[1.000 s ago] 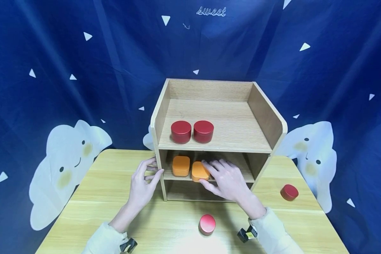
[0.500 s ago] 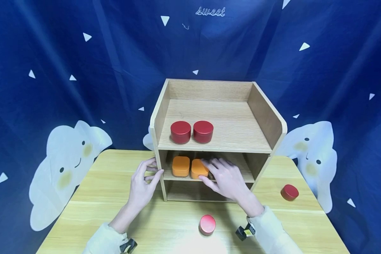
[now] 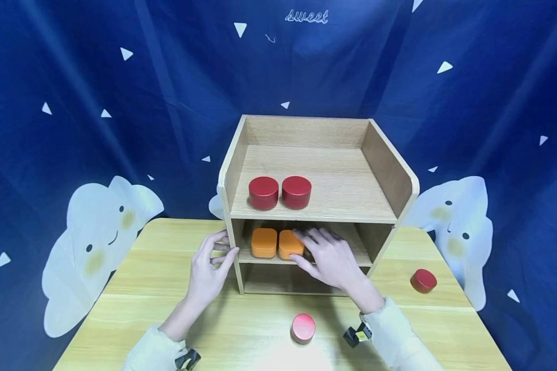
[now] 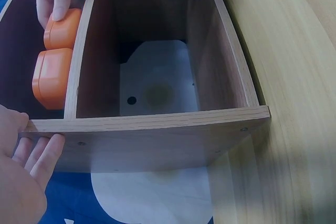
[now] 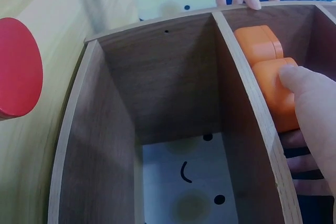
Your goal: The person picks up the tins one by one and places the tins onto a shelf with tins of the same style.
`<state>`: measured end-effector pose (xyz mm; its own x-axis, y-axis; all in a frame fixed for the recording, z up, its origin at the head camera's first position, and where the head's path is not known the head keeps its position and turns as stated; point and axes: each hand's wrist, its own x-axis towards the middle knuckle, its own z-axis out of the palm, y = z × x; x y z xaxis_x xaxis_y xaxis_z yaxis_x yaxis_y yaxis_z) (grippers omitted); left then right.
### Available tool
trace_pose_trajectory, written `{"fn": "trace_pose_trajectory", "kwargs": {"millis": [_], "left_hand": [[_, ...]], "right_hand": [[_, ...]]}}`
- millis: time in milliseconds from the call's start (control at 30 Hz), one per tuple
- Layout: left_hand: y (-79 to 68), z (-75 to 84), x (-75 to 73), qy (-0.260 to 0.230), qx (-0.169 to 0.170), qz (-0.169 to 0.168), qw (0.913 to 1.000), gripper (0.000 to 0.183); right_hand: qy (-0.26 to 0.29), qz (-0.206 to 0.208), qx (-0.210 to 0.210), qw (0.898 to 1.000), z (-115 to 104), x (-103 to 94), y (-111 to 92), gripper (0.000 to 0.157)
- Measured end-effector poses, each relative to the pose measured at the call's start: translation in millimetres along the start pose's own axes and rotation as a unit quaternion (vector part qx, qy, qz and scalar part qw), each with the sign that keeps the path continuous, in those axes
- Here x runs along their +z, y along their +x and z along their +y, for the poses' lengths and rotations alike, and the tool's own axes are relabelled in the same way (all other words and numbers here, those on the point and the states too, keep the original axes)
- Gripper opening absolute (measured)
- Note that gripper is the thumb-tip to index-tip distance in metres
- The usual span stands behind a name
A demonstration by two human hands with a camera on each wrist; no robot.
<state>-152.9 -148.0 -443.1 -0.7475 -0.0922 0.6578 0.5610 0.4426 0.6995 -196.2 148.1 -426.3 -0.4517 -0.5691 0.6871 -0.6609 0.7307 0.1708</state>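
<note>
My right hand point(image 3: 331, 260) reaches into the middle level of a small wooden shelf point(image 3: 306, 217) and grips an orange square tin point(image 3: 289, 244), thumb on its front and fingers around its right side. Just left of it, a second orange tin point(image 3: 264, 242) sits on the same level, close beside the held one. My left hand point(image 3: 209, 270) pinches the front edge of the shelf's left side panel point(image 4: 147, 124), thumb at the front and fingers on the outer face. In the right wrist view the thumb point(image 5: 302, 80) presses the nearer orange tin; its other fingers are partly hidden behind the divider.
Two red round tins point(image 3: 263, 193) stand on the top level, front left. Another red tin point(image 3: 303, 329) is on the table before the shelf, and one more red tin point(image 3: 423, 281) lies to the right. A blue curtain point(image 3: 167, 77) hangs behind.
The held orange tin has slid back from the front edge onto the middle level, level with the other orange tin. My right hand moved with it; the left hand stays put.
</note>
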Motion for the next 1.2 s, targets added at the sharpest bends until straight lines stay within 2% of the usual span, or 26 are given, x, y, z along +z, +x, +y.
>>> {"fn": "trace_pose_trajectory", "kwargs": {"millis": [333,533,767,1000,1200], "left_hand": [[-0.5,1.0,-0.6,0.004,0.007,0.002,1.0,0.041],[-0.8,-0.6,-0.5,0.004,0.013,0.003,0.9999,0.041],[-0.1,-0.9,0.0,0.003,0.018,0.003,0.9998,0.041],[0.5,-1.5,0.0,0.0,0.019,0.002,0.9998,0.041],[0.2,-2.2,0.1,-0.003,0.017,0.001,0.9998,0.041]], "right_hand": [[0.013,0.017,0.002,1.0,-4.7,-12.9,-10.2,0.06],[0.001,0.028,0.006,1.0,-9.4,-23.9,-21.5,0.06],[0.007,0.035,0.025,0.999,-12.1,-35.3,-36.0,0.062],[0.011,0.024,0.022,0.999,-18.1,-42.8,-54.3,0.064],[0.031,0.024,0.009,0.999,-28.0,-45.3,-70.2,0.057]]}}
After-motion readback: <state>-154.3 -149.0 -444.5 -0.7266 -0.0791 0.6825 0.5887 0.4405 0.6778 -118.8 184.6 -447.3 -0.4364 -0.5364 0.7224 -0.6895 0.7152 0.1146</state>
